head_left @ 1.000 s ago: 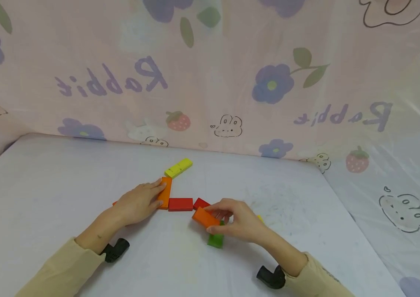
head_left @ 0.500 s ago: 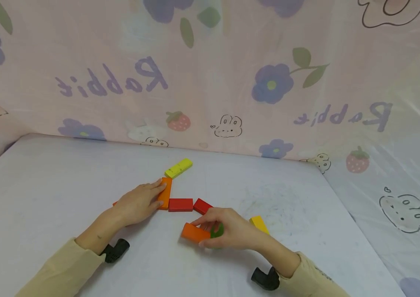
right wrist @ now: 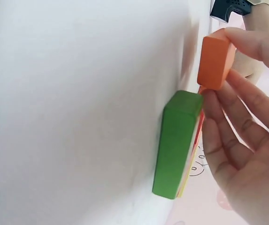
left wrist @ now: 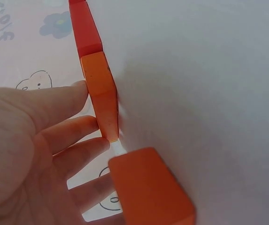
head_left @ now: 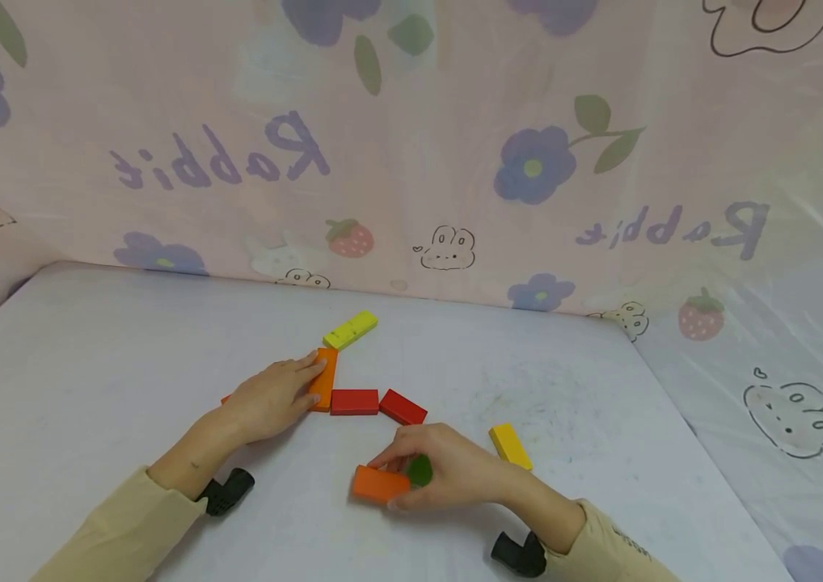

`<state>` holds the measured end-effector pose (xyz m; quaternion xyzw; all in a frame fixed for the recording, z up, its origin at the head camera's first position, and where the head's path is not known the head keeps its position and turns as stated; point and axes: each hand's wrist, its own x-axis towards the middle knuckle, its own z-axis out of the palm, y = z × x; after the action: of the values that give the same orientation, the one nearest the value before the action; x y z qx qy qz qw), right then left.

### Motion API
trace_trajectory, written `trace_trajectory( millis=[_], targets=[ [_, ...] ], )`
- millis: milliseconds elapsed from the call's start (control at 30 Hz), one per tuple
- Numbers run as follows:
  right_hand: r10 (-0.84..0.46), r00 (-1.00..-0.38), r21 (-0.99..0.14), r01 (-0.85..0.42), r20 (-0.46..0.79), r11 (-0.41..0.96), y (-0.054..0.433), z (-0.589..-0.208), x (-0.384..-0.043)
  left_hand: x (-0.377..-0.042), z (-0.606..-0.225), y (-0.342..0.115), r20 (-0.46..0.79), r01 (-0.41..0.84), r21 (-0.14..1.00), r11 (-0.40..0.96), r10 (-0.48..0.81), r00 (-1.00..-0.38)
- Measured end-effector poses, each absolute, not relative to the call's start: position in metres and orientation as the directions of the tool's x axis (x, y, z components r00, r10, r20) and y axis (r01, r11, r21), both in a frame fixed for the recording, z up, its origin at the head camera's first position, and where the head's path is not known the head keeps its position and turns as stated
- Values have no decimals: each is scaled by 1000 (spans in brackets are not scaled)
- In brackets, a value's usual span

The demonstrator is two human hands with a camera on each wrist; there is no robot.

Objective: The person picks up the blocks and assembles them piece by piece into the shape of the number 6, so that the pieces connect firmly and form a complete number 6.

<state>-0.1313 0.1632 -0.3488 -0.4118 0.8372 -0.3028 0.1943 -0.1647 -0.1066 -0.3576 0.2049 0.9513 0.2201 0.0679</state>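
Note:
My right hand [head_left: 448, 467] pinches an orange block [head_left: 380, 485] between thumb and fingers, low over the white table. In the right wrist view this block [right wrist: 214, 61] is seen end-on, with a green block [right wrist: 176, 145] on the table beside the hand. Head-on, the green block [head_left: 420, 470] is mostly hidden by that hand. The left hand [head_left: 273, 400] rests its thumb and fingertips against another orange block [head_left: 323, 380]. That one [left wrist: 103, 98] adjoins a red block [left wrist: 85, 28] in the left wrist view, where one more orange block [left wrist: 153, 192] lies under the hand.
A row runs from a yellow-green block [head_left: 350, 330] past the left hand's block to a red block [head_left: 355, 402] and an angled red block [head_left: 403, 406]. A yellow block [head_left: 510, 446] lies right of the right hand. Patterned cloth [head_left: 411, 162] hangs behind the table.
My right hand has carried its orange block toward the front and slightly left, away from the angled red block. The yellow block at right has come into full sight. My left hand keeps still.

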Motion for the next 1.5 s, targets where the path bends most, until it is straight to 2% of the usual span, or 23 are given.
trace_trajectory(
  millis=[233,533,1067,1200,1367,1500],
  targets=[
    [-826,-555,-631,-608,-98,483,166,-351,-132,-165,-357,-107,-40,358,447,820,418,-908],
    [-811,-567,-619,-586,-147,523,166,-350,-131,-165,-358,-107,-30,364,449,816,421,-907],
    [-822,-554,-641,-586,-130,496,169,-352,-132,-164,-358,-107,-11,381,456,804,433,-901],
    [-806,-588,-668,-573,-67,474,172,-352,-130,-163,-359,-107,-8,381,459,803,432,-902],
    [-741,-670,-692,-552,35,466,184,-353,-127,-164,-360,-107,-12,372,456,808,424,-906],
    [-689,-713,-676,-573,132,464,200,-354,-128,-163,-359,-106,-8,372,453,810,422,-907]
  ],
)
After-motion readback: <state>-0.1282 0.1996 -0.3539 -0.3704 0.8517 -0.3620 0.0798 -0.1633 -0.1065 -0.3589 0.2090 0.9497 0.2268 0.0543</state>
